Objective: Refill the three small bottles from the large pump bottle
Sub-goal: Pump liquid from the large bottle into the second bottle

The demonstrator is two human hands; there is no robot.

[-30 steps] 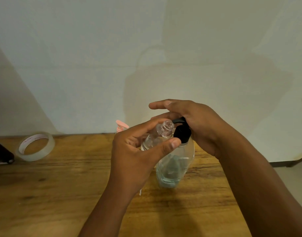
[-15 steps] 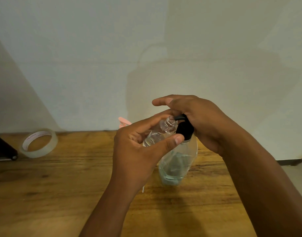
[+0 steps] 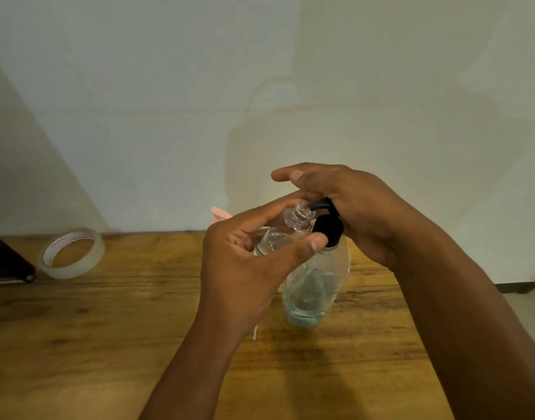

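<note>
Unmoved, small bottle [image 3: 285, 228] in left hand [image 3: 248, 268]

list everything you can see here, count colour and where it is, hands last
small bottle: 1, clear, uncapped, tilted with its open neck at the pump spout
large pump bottle: 1, clear with a black pump, standing on the table right of centre, a little liquid at the bottom
pink object: 1, pink, at the back table edge, mostly hidden behind the left hand; cannot tell what it is
tape roll: 1, clear with a white core, lying flat at the left of the table
dark object: 1, black, cut off at the left edge
table: 1, brown wood, against a pale wall
left hand: 1, grips the small bottle
right hand: 1, rests on the pump head
</note>
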